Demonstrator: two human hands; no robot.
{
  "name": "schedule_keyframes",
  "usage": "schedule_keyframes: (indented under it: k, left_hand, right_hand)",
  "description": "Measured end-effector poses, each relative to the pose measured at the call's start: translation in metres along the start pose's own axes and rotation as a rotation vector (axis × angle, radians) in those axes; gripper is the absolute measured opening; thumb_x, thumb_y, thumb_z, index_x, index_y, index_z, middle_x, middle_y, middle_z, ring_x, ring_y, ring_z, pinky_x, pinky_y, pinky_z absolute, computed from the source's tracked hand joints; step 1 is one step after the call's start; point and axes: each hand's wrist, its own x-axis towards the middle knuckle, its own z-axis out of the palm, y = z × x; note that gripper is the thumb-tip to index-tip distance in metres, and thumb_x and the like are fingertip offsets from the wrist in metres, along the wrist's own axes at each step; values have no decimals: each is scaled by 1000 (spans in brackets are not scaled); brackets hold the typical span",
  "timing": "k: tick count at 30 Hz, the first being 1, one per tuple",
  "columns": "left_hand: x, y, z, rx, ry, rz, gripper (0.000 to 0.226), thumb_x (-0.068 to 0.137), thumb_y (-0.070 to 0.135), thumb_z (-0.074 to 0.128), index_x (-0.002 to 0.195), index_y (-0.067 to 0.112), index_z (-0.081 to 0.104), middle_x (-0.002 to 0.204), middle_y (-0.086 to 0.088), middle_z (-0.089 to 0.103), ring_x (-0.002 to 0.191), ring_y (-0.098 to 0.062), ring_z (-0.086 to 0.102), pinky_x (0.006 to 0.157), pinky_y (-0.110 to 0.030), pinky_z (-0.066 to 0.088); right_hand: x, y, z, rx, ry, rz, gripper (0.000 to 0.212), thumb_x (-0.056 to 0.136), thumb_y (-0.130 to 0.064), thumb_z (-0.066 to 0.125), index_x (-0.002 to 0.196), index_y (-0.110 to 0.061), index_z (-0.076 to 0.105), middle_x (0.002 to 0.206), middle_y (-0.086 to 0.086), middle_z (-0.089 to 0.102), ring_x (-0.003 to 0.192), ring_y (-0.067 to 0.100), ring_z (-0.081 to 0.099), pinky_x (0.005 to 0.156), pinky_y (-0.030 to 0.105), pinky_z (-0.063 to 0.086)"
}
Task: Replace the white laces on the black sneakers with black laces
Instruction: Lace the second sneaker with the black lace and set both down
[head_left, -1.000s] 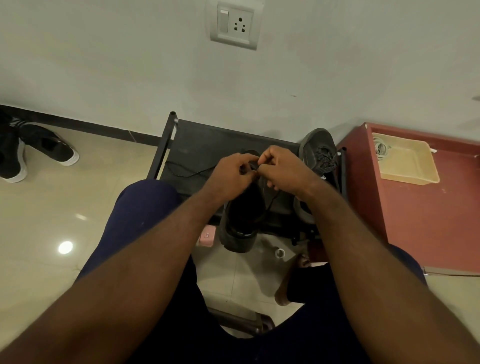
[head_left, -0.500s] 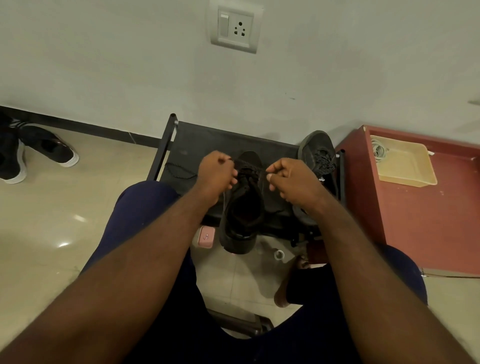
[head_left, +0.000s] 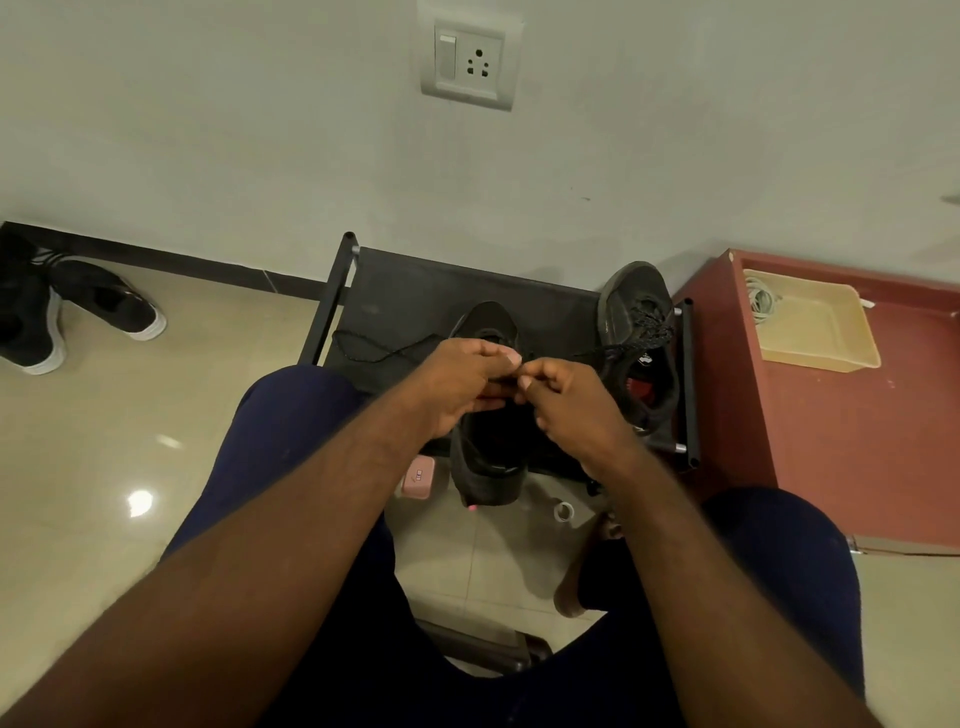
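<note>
From the head camera, the near black sneaker (head_left: 488, 480) lies on the black shoe rack (head_left: 415, 291), its heel overhanging the front edge. Its long axis runs straight away from the person, toe toward the wall. The left hand (head_left: 460, 387) and right hand (head_left: 569, 402) meet over its eyelets, both with fingers curled, pinching the black lace (head_left: 374, 354), whose slack trails left. The second sneaker (head_left: 636, 322) already wears dark laces. The job looks nearly finished, with only threading or tying here left.

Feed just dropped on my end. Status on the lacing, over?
Both busy: left hand and right hand pinch the black lace over the middle sneaker. Lace tail trails left across the rack. No obstruction seen.
</note>
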Motion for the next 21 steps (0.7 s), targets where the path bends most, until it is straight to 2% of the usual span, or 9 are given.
schedule_keyframes:
  k: [2, 5, 7, 9, 12, 14, 17, 19, 21]
  left_hand:
    - [-1, 0, -1, -6, 46, 78, 17, 96, 8, 59, 113, 6, 63, 103, -16, 73, 91, -27, 73, 81, -35, 60]
    - [4, 7, -15, -112, 224, 152, 14, 96, 5, 58, 110, 5, 61, 99, -15, 73, 84, -23, 73, 75, -31, 61]
    - [8, 10, -27, -236, 334, 145, 13, 96, 1, 55, 109, 3, 58, 95, -15, 72, 79, -21, 71, 75, -30, 60]
    - [12, 11, -34, -342, 402, 118, 17, 96, -2, 50, 111, 3, 57, 95, -15, 71, 82, -21, 71, 76, -30, 60]
    - [15, 10, -33, -467, 347, 105, 13, 98, 4, 47, 107, 4, 57, 106, -17, 67, 99, -29, 68, 86, -35, 57]
    - [13, 9, -28, -302, 309, 95, 17, 100, 14, 49, 110, 4, 57, 112, -17, 65, 101, -28, 67, 83, -35, 58]
    - [1, 6, -16, 253, 299, 121, 26, 98, 32, 58, 105, 8, 64, 98, -12, 71, 76, -16, 66, 59, -25, 52]
    - [-8, 3, -5, 396, 129, 54, 36, 96, 44, 58, 97, 10, 70, 91, -7, 74, 72, -13, 66, 56, -23, 48]
    - [-10, -5, 3, 424, 41, 73, 33, 96, 40, 60, 95, 9, 72, 88, -6, 75, 73, -12, 68, 56, -22, 48]
  right_hand:
    - [-4, 1, 2, 11, -4, -7, 18, 101, -9, 54, 110, -15, 69, 81, 3, 70, 48, -1, 50, 49, 16, 39]
    - [-10, 9, -5, -51, -3, 8, 18, 101, -10, 55, 115, -13, 66, 84, 5, 71, 49, -4, 51, 53, 13, 37]
    - [-14, 18, -11, -156, 23, 26, 12, 101, -15, 57, 102, -13, 69, 78, 5, 72, 48, -5, 51, 53, 14, 36]
    - [-17, 27, -18, -233, 110, 70, 20, 99, -25, 61, 87, -13, 70, 68, 3, 70, 46, -3, 52, 56, 21, 38]
    - [-18, 31, -26, -213, 239, 119, 34, 98, -35, 61, 78, -10, 68, 60, 2, 65, 47, -1, 52, 59, 28, 41]
    - [-18, 26, -26, -163, 253, 92, 31, 99, -35, 59, 83, -10, 69, 63, 1, 65, 51, 0, 54, 62, 27, 43]
    - [-17, 18, -17, -121, 190, 5, 21, 101, -27, 57, 95, -13, 71, 70, 1, 66, 60, 0, 56, 65, 27, 46]
    - [-16, 14, -8, -113, 109, -44, 18, 102, -17, 53, 105, -14, 71, 77, 0, 67, 68, 1, 58, 69, 27, 49]
    - [-16, 9, 0, -106, 25, -64, 22, 103, -10, 50, 114, -17, 68, 82, 0, 67, 65, -3, 57, 64, 18, 46]
